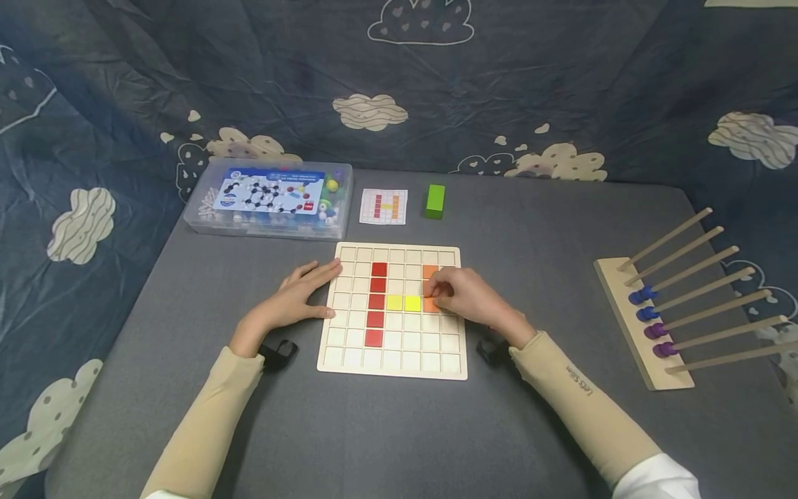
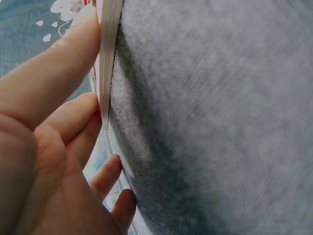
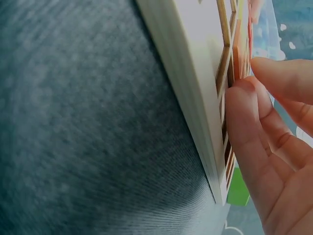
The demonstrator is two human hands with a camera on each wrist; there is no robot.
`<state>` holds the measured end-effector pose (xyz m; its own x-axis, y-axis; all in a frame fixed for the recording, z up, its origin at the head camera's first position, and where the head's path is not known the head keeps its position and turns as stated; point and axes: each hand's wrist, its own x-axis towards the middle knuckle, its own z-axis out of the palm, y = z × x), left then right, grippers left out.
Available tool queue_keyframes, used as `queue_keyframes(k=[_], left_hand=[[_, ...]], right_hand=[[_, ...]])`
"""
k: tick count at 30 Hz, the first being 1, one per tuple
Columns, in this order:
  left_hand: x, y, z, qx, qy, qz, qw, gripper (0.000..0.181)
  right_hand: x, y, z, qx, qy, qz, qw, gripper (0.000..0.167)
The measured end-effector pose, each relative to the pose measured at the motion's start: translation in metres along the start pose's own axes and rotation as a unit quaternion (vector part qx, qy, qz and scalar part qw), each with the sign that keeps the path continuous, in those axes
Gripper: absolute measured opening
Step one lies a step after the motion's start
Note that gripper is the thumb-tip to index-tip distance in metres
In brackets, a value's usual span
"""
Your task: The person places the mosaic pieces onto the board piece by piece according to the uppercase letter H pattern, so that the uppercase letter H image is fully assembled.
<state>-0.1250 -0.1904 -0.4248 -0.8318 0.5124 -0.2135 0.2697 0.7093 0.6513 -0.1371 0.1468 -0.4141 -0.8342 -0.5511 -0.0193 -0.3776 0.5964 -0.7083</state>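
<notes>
A square wooden grid board lies on the table. It bears a column of red tiles, two yellow tiles side by side, and orange tiles toward its right edge. My left hand rests at the board's left side, fingers spread; thumb and fingertips touch its edge, also seen in the left wrist view. Over the orange column, my right hand has its fingers curled, thumb and fingertips pinching at an orange tile there. The fingers mostly hide that tile in the head view and the right wrist view.
Behind the board sit a clear plastic case of molecule-model parts, a small pattern card and a green block. On the right stands a wooden peg rack with blue and purple beads, its rods leaning outward.
</notes>
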Motion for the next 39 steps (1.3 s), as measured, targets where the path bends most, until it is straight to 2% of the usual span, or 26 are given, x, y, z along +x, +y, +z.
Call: queue_keyframes(k=[7, 12, 15, 23, 30, 39], left_hand=[[0.0, 0.001, 0.0, -0.005, -0.001, -0.001, 1.0, 0.086], [0.0, 0.001, 0.001, -0.006, -0.002, 0.001, 1.0, 0.085], [-0.001, 0.0, 0.001, -0.006, -0.002, 0.001, 1.0, 0.085], [-0.001, -0.001, 0.001, -0.005, 0.0, 0.003, 1.0, 0.085], [-0.001, 0.0, 0.0, -0.006, 0.001, -0.001, 1.0, 0.085], [0.0, 0.0, 0.001, -0.005, 0.001, -0.005, 1.0, 0.086]], right_hand=[[-0.008, 0.008, -0.01, 0.054, 0.004, 0.035, 0.9979, 0.012], [-0.025, 0.025, -0.024, 0.134, 0.009, 0.081, 0.9877, 0.012], [-0.037, 0.036, -0.029, 0.162, 0.012, 0.091, 0.9825, 0.013], [-0.068, 0.054, -0.038, 0.161, 0.019, 0.109, 0.9808, 0.017], [-0.081, 0.057, -0.044, 0.15, 0.027, 0.102, 0.9832, 0.02], [-0.082, 0.053, -0.039, 0.047, 0.025, 0.085, 0.995, 0.025]])
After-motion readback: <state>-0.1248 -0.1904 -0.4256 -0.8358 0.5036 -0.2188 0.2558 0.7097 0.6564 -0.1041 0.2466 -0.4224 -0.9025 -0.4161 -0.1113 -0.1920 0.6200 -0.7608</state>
